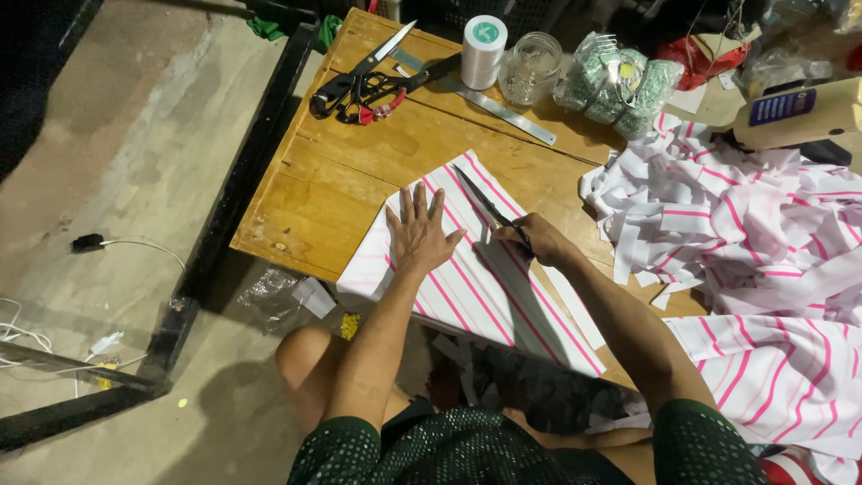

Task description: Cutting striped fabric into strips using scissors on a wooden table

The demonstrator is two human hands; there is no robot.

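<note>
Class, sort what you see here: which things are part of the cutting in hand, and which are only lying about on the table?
In use: left hand flat on the striped cloth; right hand holding scissors.

Lying about: spare scissors, metal ruler, ribbon roll, glass jar, heap of cut strips.

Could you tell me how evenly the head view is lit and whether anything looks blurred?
In the head view, light falls brightest on the striped fabric and wooden table; the top left corner and the lap fade to dark. The left hand and scissors look sharp; the heap of fabric strips is somewhat overexposed.
</note>
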